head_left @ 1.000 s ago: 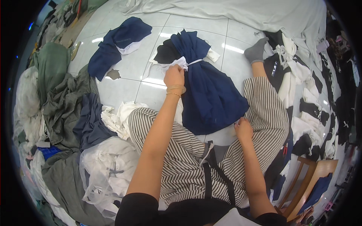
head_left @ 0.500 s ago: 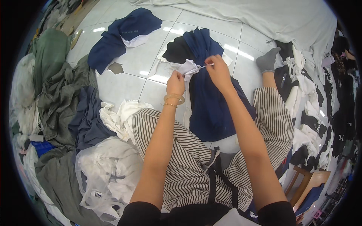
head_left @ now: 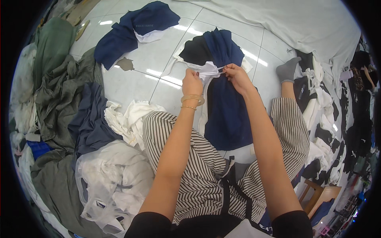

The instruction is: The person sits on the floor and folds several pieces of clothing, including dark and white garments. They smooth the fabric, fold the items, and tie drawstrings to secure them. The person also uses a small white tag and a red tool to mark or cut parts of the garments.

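A navy bundle of cloth lies on the tiled floor between my legs, with black fabric and white strips around its upper part. Over its middle, my left hand pinches a bunched white cloth strip, fingers closed. My right hand is closed too, gripping the thin right end of the same strip, which runs taut between both hands. Whether the strip is knotted cannot be seen.
Navy cloth lies far left beside a small grey scrap. On my left are dark green cloth, white cloth and a clear plastic bag of white fabric. Black and white scraps and a wooden stool are right.
My right hand has turned and come slightly lower, still pinching the strip end. The whole scene has shifted a little to the right as the view moved.
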### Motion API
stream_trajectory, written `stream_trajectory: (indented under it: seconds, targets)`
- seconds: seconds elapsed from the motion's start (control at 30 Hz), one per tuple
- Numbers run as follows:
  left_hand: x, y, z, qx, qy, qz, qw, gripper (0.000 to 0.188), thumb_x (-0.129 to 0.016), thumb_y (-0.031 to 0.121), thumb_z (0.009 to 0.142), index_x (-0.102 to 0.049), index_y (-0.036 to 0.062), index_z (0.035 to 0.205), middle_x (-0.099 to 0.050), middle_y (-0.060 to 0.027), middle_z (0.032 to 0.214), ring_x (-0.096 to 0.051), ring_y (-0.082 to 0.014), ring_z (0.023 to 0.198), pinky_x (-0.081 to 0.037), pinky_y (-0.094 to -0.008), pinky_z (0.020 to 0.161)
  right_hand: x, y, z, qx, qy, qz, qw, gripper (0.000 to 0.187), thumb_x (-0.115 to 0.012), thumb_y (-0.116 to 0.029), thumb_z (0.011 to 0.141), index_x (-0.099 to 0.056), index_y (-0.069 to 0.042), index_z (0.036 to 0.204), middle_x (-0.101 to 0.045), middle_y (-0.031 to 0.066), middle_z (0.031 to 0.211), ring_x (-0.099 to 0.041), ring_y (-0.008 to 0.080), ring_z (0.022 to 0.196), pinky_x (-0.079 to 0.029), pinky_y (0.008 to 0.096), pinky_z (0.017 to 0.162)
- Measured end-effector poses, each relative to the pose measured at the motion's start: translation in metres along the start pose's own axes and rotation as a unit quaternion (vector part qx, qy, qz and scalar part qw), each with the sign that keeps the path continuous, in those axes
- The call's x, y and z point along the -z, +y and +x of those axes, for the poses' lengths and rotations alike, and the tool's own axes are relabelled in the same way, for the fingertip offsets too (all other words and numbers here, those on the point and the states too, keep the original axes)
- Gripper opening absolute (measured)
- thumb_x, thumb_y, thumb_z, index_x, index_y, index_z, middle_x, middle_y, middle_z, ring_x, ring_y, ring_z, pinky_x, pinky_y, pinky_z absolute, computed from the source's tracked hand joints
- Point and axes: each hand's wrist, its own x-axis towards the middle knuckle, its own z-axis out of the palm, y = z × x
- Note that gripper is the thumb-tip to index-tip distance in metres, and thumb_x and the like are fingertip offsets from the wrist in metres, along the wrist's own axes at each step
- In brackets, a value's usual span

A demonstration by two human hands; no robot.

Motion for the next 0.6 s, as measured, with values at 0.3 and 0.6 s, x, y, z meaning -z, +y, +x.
stream_trajectory:
  seconds: [0.3,0.6]
  targets:
    - [0.006,-0.001,0.004,-0.058,-0.027,-0.035,0.997,0.017,-0.060,0.017,0.094,-0.060,0.0000,0.091,-0.067,-0.0140,0.080,-0.062,-0.0255,0.071,-0.048,-0.0369,0.066,-0.010,-0.042,-0.010,0.065,0.083,-0.380,0.919,0.027,-0.068,-0.033,0.086,-0.066,-0.007,0.078,-0.061,0.0033,0.071,-0.057,0.0169,0.066,-0.040,0.0298,0.063]
    - [0.023,-0.001,-0.004,-0.104,-0.347,-0.004,0.932,0.018,-0.066,0.015,0.090,-0.065,-0.0019,0.094,-0.070,-0.0104,0.080,-0.064,-0.0145,0.072,-0.049,-0.0294,0.068,-0.032,-0.018,0.012,0.088,0.092,-0.463,0.877,0.019,-0.074,-0.025,0.078,-0.071,-0.006,0.082,-0.071,0.0101,0.080,-0.068,0.0278,0.079,-0.050,0.0363,0.072]
